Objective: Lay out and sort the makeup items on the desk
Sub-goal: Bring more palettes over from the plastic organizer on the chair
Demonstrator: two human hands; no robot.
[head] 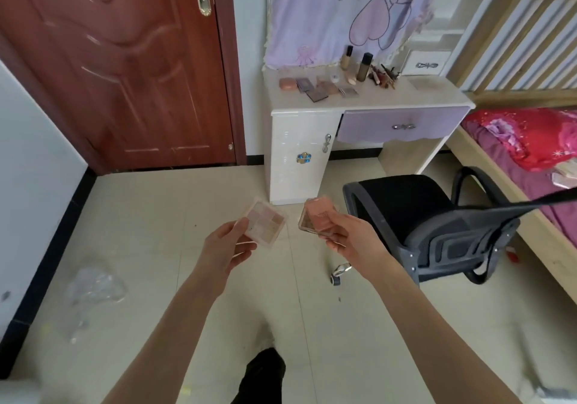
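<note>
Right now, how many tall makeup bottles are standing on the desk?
2. The lighter bottle stands at the back of the desk, by the purple cloth. The darker bottle stands just right of it, beside the brushes. Smaller ones may be hidden.

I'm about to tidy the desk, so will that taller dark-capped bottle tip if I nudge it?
Probably. The bottle stands upright, tall and narrow, so a high push could topple it onto the brushes beside it. It looks rigid, perhaps glass.

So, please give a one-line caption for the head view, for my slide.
Each hand (left, right) holds a palette (left, right) away from the desk.
</note>
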